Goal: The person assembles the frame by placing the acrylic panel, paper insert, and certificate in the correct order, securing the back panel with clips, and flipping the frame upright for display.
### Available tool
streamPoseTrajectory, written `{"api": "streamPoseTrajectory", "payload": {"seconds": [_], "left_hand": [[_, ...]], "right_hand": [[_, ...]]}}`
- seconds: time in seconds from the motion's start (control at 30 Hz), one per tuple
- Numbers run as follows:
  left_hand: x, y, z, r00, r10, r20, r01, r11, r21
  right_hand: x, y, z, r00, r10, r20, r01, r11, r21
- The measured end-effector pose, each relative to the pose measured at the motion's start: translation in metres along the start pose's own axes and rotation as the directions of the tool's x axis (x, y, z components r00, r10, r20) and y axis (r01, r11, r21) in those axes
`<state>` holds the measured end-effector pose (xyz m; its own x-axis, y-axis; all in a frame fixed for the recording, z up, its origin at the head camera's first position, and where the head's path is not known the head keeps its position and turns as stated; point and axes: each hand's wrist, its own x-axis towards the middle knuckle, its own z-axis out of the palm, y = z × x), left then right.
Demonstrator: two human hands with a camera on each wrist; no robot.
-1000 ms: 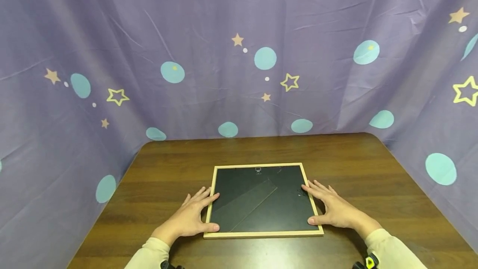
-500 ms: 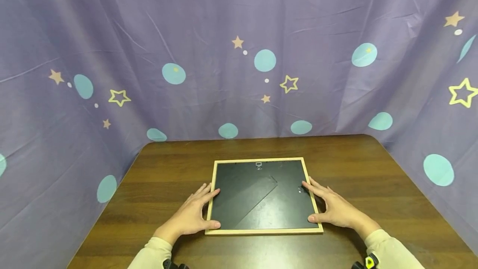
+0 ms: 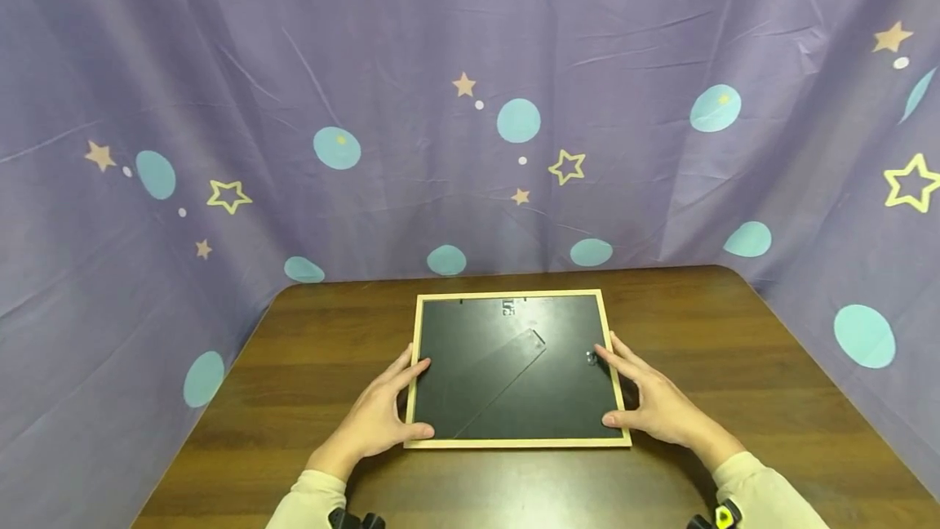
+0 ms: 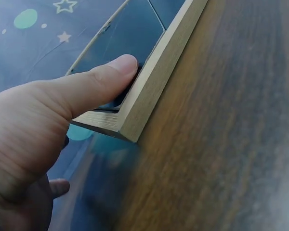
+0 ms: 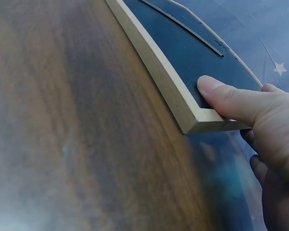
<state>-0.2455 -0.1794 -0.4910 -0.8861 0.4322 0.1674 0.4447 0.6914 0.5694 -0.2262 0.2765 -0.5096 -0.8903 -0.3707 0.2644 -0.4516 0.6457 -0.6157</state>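
Observation:
A picture frame (image 3: 470, 398) with a light wooden border lies back side up, showing its black backing board, a stand flap and small metal hangers. My left hand (image 3: 374, 415) holds its left side, thumb on the backing near the front corner. On the opposite side my right hand (image 3: 664, 405) grips the border the same way. Both wrist views show the thumbs on the dark backing and the other fingers partly hidden under or beside the border. The front edge is close to the tabletop; whether it touches cannot be told. The frame's front is hidden.
The brown wooden table (image 3: 352, 313) has rounded far corners and extends on every side of the frame. A purple curtain (image 3: 411, 47) with stars and blue dots hangs behind it and at both sides. Dark wrist devices (image 3: 356, 519) sit at the cuffs.
The frame's far edge has risen and moved away from me, and its near edge has shifted the same way slightly. Both hands have moved along with it, keeping their hold.

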Motion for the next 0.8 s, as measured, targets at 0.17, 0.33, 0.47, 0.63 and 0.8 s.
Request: {"api": "streamPoseTrajectory", "payload": {"seconds": [0.17, 0.33, 0.47, 0.63, 0.8], "left_hand": [[0.001, -0.006, 0.001, 0.999, 0.015, -0.031, -0.015, 1.000, -0.017], [0.002, -0.010, 0.002, 0.997, 0.036, -0.062, -0.038, 0.998, -0.041], [0.004, -0.011, 0.006, 0.998, 0.036, -0.059, -0.039, 0.997, -0.063], [0.003, -0.011, 0.008, 0.997, 0.037, -0.060, -0.042, 0.996, -0.077], [0.004, -0.011, 0.007, 0.992, 0.078, -0.098, -0.084, 0.995, -0.056]], "right_hand": [[0.005, 0.001, 0.000, 1.000, -0.001, -0.007, 0.001, 1.000, -0.015], [0.009, 0.005, 0.000, 1.000, -0.021, -0.015, 0.021, 0.999, 0.028], [0.011, 0.009, -0.001, 1.000, -0.009, -0.006, 0.010, 0.995, 0.096], [0.013, 0.011, -0.004, 0.998, 0.033, 0.060, -0.042, 0.985, 0.166], [0.016, 0.011, -0.005, 0.998, 0.026, 0.065, -0.035, 0.989, 0.141]]}}
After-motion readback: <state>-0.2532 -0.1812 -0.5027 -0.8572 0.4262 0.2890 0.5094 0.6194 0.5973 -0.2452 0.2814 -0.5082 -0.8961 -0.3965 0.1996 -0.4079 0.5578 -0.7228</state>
